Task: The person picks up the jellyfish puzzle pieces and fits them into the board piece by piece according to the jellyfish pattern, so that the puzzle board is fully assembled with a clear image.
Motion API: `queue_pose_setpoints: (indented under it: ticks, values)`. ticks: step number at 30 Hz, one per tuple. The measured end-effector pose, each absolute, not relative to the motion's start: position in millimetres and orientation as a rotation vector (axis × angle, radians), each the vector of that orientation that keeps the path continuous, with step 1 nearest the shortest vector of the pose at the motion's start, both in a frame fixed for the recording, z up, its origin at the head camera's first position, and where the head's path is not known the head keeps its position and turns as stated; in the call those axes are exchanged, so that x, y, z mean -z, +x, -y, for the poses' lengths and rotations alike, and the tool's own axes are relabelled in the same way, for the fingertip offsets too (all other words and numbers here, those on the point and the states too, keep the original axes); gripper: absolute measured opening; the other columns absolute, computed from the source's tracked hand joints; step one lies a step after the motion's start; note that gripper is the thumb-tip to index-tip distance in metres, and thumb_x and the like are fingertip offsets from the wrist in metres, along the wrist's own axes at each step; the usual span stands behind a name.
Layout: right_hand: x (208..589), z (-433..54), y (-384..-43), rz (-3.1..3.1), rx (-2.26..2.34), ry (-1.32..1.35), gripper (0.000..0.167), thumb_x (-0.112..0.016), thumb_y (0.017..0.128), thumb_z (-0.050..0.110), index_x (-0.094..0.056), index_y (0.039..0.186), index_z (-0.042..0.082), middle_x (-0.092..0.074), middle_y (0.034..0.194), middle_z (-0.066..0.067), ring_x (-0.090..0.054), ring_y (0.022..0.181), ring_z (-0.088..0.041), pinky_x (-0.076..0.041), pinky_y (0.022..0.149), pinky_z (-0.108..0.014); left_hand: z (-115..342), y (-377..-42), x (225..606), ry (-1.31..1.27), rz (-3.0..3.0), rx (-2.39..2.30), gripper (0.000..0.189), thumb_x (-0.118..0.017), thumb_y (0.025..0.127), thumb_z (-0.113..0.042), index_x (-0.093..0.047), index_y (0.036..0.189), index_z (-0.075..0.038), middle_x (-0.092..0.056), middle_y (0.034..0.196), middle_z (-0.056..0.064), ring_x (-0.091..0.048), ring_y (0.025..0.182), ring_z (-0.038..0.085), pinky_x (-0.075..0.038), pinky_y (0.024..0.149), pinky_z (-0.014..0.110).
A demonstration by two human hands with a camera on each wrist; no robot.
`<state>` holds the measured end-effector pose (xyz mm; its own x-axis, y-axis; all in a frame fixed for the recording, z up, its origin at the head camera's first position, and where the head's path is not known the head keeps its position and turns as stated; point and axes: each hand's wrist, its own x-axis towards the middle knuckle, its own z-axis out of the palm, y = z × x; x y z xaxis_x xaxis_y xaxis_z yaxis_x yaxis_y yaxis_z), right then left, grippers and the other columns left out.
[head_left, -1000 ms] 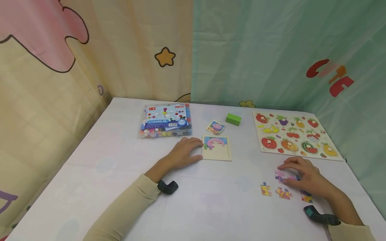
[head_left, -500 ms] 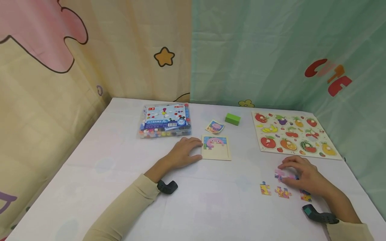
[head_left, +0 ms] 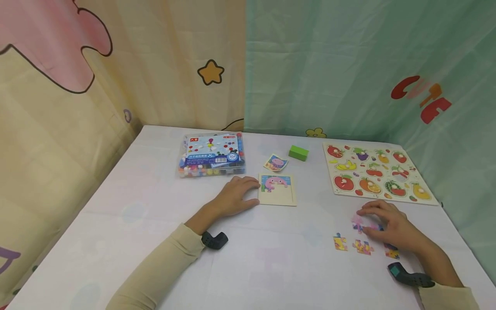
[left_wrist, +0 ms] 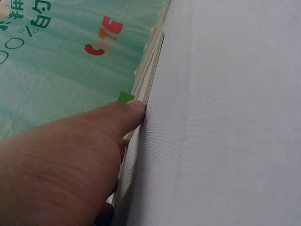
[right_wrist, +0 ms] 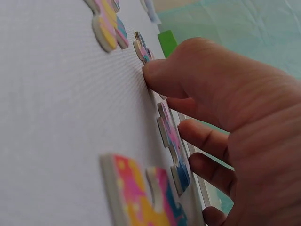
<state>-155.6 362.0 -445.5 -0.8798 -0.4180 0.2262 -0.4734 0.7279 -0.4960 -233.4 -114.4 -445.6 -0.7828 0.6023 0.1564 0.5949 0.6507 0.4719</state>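
A small square puzzle tray (head_left: 277, 198) lies mid-table, its upper part filled with pieces showing a pink cartoon face. My left hand (head_left: 232, 198) rests at its left edge, fingers and thumb extended and touching the side; the left wrist view shows the thumb (left_wrist: 129, 113) against the tray's edge. On the right, my right hand (head_left: 391, 224) is bent over loose jigsaw pieces. Its thumb and index finger sit around the edges of a pink-and-blue jigsaw piece (head_left: 357, 224), pinching it at the table. Another piece (right_wrist: 171, 136) lies under the palm, beside the other fingers.
More jigsaw pieces (head_left: 363, 247) lie in front of the right hand. A fruit knob puzzle board (head_left: 381, 174) is at the back right. Behind the tray are a picture card (head_left: 276, 162), a green block (head_left: 298, 153) and a clear box of coloured parts (head_left: 212, 155).
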Motion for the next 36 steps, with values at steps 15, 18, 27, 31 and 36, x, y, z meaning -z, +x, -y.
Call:
queue_pose_setpoints:
  ticks: [15, 18, 27, 31, 36]
  values:
    - [445, -356, -159, 2.779, -0.822, 0.725, 0.037, -0.089, 0.073, 0.006, -0.072, 0.100, 0.024, -0.058, 0.118, 0.001, -0.041, 0.115, -0.009, -0.034, 0.101, -0.041, 118, -236, 445, 1.009, -2.849, -0.796, 0.050, -0.071, 0.095, -0.034, -0.060, 0.138, -0.009, -0.054, 0.145, 0.006, -0.046, 0.127, 0.027, -0.040, 0.102, 0.044]
    - [444, -355, -160, 2.753, -0.788, 0.747, 0.038, -0.089, 0.072, 0.005, -0.071, 0.099, 0.025, -0.060, 0.115, 0.003, -0.043, 0.113, -0.002, -0.027, 0.097, -0.010, 117, -236, 447, 1.017, -2.845, -0.814, 0.050, -0.071, 0.095, -0.034, -0.061, 0.137, -0.009, -0.055, 0.143, 0.005, -0.047, 0.126, 0.027, -0.040, 0.102, 0.044]
    - [429, -345, -176, 2.614, -0.831, 0.918, 0.046, -0.087, 0.066, -0.008, -0.070, 0.101, 0.016, -0.063, 0.109, 0.001, -0.050, 0.109, 0.004, -0.032, 0.095, -0.004, 114, -234, 449, 1.025, -2.853, -0.795, 0.050, -0.071, 0.096, -0.035, -0.061, 0.138, -0.010, -0.055, 0.143, 0.004, -0.046, 0.126, 0.026, -0.040, 0.101, 0.043]
    - [424, -327, -192, 2.562, -0.825, 1.014, 0.047, -0.087, 0.067, -0.007, -0.069, 0.103, 0.017, -0.064, 0.105, 0.006, -0.055, 0.103, -0.004, -0.037, 0.092, -0.008, 113, -235, 448, 1.021, -2.855, -0.780, 0.050, -0.071, 0.095, -0.035, -0.061, 0.138, -0.010, -0.055, 0.143, 0.004, -0.047, 0.125, 0.025, -0.040, 0.101, 0.042]
    - [418, -289, -217, 2.604, -0.801, 1.076, 0.038, -0.085, 0.075, 0.000, -0.068, 0.103, 0.019, -0.064, 0.105, 0.010, -0.059, 0.100, -0.010, -0.048, 0.087, -0.024, 113, -234, 450, 1.011, -2.852, -0.771, 0.050, -0.070, 0.096, -0.035, -0.061, 0.138, -0.011, -0.054, 0.144, 0.004, -0.046, 0.126, 0.026, -0.040, 0.102, 0.042]
